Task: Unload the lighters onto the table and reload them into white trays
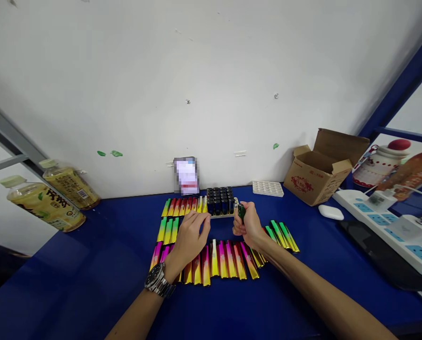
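Observation:
My right hand (247, 223) is closed around a dark lighter (241, 211), which has a green tint and points upward. Just left of it, my left hand (191, 233) hovers over the coloured pieces with its fingers curled together; what they hold, if anything, is hidden. A wristwatch (159, 281) is on the left wrist. Behind both hands, a tray of upright black lighters (221, 200) stands in tight rows. Slim shiny casings lie side by side around my hands: green-yellow ones (168, 230), pink-gold ones (222, 259) and more green ones (284, 236) at right.
A phone (187, 176) leans on the wall. White grid tray (267, 188) and open cardboard box (317, 165) stand at back right. Beyond them are a white case (330, 212), a power strip (381, 222) and a black slab (383, 255). Two bottles (44, 203) stand left.

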`<state>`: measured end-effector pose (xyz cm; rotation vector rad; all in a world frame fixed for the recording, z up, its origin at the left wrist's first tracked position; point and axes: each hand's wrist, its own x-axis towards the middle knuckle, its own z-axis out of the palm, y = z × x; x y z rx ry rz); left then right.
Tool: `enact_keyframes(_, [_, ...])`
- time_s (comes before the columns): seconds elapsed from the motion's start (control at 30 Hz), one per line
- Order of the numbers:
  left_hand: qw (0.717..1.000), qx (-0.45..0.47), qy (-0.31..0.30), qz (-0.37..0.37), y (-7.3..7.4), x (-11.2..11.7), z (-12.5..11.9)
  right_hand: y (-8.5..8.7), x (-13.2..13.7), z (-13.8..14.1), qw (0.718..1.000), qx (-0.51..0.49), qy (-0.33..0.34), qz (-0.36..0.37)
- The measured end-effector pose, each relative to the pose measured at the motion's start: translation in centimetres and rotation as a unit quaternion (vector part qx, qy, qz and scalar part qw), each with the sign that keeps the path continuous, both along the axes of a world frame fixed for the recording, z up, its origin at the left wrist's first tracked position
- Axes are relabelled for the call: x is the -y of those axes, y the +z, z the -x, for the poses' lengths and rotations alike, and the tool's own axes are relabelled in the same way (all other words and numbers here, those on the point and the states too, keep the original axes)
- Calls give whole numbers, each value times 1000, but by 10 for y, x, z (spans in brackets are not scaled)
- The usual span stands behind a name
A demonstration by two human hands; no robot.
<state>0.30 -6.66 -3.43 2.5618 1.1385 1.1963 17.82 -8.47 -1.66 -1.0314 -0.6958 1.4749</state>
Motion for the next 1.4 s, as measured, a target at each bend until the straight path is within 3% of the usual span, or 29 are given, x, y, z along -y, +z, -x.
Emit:
enact_keyframes(0.2, [1000, -14, -3, 2, 1, 1, 0, 3, 2, 0, 999, -6, 29, 16])
enact_keyframes(0.4, [1000, -21, -2, 6, 1, 1, 0, 0, 0, 1, 1000, 0, -13, 21])
enact_keyframes(0.6, [1000, -29, -3, -4, 0, 0, 1, -1, -1, 0, 1000, 17, 13, -3])
enact_keyframes(0.8, [999, -36, 2, -5, -1, 0, 1, 4, 1, 1, 1000, 5, -4, 31])
enact_keyframes(1.0, [999, -38, 3, -6, 0, -1, 1, 4, 2, 1, 1000, 8, -2, 14])
enact_keyframes(1.07, [999, -40, 3, -3, 1, -1, 1, 4, 1, -2, 1000, 7, -5, -16])
enact_keyframes(1.23, [999, -49, 8, 2, 0, -2, 3, 1, -14, -22, 978, 27, -75, -191])
enact_keyframes(1.3, [999, -49, 6, -1, -1, -3, 4, -3, -24, -36, 964, 75, -102, -235])
enact_keyframes(1.4, [999, -49, 7, -5, -2, -5, 5, -11, -40, -56, 932, 221, -124, -258])
